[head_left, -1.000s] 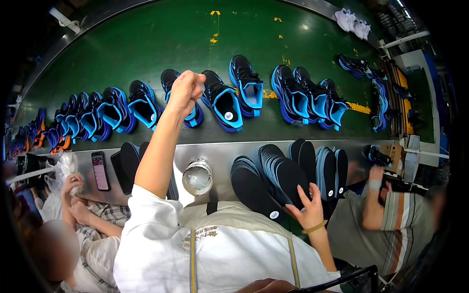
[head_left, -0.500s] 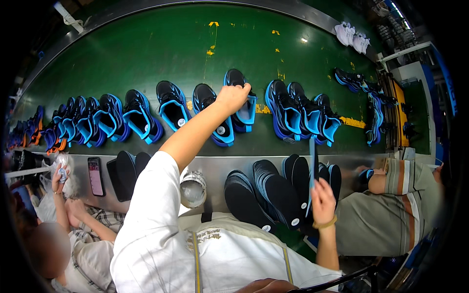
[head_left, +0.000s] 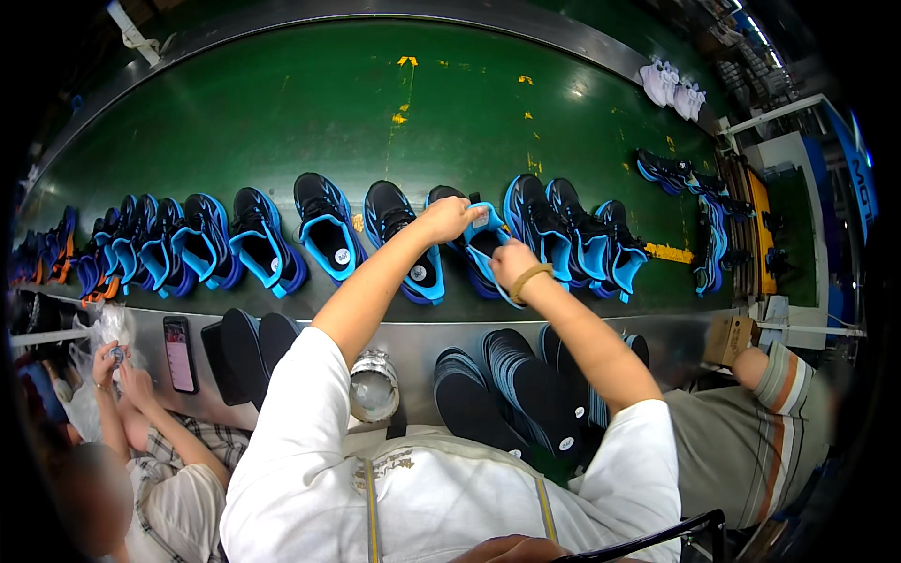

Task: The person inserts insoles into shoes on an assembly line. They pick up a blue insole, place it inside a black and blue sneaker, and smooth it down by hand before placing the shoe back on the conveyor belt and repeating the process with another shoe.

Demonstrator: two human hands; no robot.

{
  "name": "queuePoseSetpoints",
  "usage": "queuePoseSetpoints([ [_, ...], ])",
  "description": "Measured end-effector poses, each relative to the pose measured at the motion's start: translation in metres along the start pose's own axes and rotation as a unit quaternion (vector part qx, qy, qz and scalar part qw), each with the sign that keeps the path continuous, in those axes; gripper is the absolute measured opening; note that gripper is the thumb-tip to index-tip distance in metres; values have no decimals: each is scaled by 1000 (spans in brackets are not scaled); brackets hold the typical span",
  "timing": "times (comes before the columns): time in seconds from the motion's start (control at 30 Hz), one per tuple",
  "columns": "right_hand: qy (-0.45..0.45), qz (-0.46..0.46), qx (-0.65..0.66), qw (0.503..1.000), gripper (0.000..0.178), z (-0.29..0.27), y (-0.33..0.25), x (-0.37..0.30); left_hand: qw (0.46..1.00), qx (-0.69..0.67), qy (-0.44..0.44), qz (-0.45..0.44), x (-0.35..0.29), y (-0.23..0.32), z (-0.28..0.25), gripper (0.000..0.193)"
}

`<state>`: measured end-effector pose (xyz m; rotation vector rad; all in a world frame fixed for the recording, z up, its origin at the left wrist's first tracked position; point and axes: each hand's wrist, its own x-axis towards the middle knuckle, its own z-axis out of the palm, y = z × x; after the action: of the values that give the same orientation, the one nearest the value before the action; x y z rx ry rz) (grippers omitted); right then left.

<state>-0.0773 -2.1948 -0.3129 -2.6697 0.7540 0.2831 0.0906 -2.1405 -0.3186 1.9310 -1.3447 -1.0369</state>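
My left hand [head_left: 448,221] is closed on the tongue of a black and blue sneaker [head_left: 481,242] on the green bench, holding its opening wide. My right hand [head_left: 512,264] is closed, its fingertips down at that opening. The insole it carried is mostly hidden by the hand and the shoe collar. To the left stands another sneaker [head_left: 392,218] with a round white sticker inside; a group of matching sneakers [head_left: 535,211] stands just to the right. Stacked black insoles with blue edges [head_left: 526,375] lie on the metal ledge below my right forearm.
A row of sneakers [head_left: 200,235] runs left along the green bench [head_left: 310,103]. On the ledge are a phone [head_left: 180,355], more dark insoles [head_left: 241,342] and a clear jar [head_left: 374,387]. Co-workers sit at both sides. White shoes [head_left: 660,84] stand at the far right.
My right hand has moved up and left from the insole stacks to the sneaker, bringing one insole. My left hand has pulled the tongue, and the shoe is now tilted.
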Motion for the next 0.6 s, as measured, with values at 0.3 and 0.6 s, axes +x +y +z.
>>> queuePoseSetpoints([
  [0.3,-82,76,-101,989,26,-26,-34,-18,998,44,19,46,-12,6,3,46],
  [0.6,-131,-17,-125,983,17,-14,-17,-12,993,-73,69,-54,2,0,26,52],
])
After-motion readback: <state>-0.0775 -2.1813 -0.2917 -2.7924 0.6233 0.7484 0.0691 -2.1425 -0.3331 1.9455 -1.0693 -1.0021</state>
